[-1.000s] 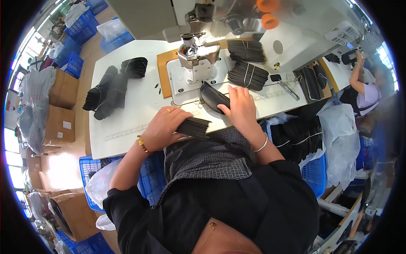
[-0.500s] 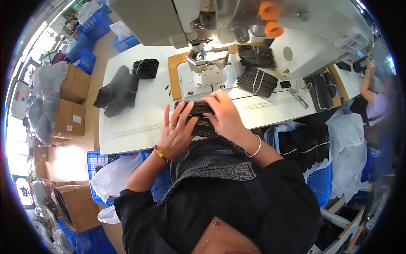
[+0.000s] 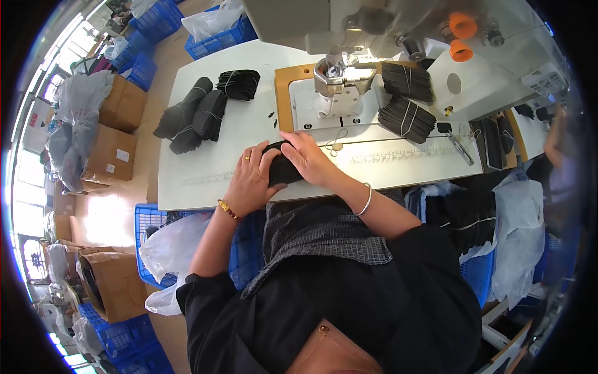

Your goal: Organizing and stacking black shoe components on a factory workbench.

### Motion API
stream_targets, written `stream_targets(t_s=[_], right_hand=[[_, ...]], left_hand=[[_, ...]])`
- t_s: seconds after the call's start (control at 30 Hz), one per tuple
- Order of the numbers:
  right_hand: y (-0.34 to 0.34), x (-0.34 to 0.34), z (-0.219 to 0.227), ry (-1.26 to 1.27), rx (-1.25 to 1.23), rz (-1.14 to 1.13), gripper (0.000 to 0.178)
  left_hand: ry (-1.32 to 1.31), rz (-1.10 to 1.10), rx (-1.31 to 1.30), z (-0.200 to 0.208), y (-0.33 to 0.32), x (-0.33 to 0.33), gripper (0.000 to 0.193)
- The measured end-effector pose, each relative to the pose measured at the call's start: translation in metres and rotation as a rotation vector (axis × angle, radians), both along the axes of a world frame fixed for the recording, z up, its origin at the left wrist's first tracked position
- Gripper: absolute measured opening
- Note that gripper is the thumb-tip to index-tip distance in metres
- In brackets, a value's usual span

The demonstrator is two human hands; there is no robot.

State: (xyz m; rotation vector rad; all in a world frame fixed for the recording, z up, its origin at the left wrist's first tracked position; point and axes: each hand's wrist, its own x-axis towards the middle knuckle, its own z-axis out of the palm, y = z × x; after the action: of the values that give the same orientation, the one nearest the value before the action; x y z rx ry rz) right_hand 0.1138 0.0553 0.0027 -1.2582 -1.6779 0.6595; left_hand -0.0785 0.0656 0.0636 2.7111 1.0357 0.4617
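At frame centre, near the table (image 3: pixel 205 168) edge, we press the black piece (image 3: pixel 283 169) flat between our left hand (image 3: pixel 250 181) and right hand (image 3: pixel 309 159), fingers closed over it, and we judge an uneven push could skew it before the sewing machine (image 3: pixel 336 81).

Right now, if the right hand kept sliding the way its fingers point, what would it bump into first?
The right hand points left across the black piece toward the left hand. It would probably meet the left hand's fingers first; they look nearly touching already, though depth is hard to judge.
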Motion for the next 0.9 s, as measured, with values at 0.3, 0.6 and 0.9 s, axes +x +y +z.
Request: stream_targets(t_s=[0.3, 0.6, 0.9], right_hand=[[-0.012, -0.008, 0.006, 0.122, 0.194, -0.08, 0.034], [-0.006, -0.013, 0.0, 0.305, 0.066, -0.087, 0.046], [-0.014, -0.015, -0.001, 0.325, 0.157, -0.157, 0.044]], left_hand=[[-0.104, 0.038, 0.049, -0.01, -0.004, -0.006, 0.105], [-0.217, 0.097, -0.082, -0.025, -0.005, -0.003, 0.11], [-0.029, 0.13, -0.018, -0.009, -0.009, 0.014, 0.116]])
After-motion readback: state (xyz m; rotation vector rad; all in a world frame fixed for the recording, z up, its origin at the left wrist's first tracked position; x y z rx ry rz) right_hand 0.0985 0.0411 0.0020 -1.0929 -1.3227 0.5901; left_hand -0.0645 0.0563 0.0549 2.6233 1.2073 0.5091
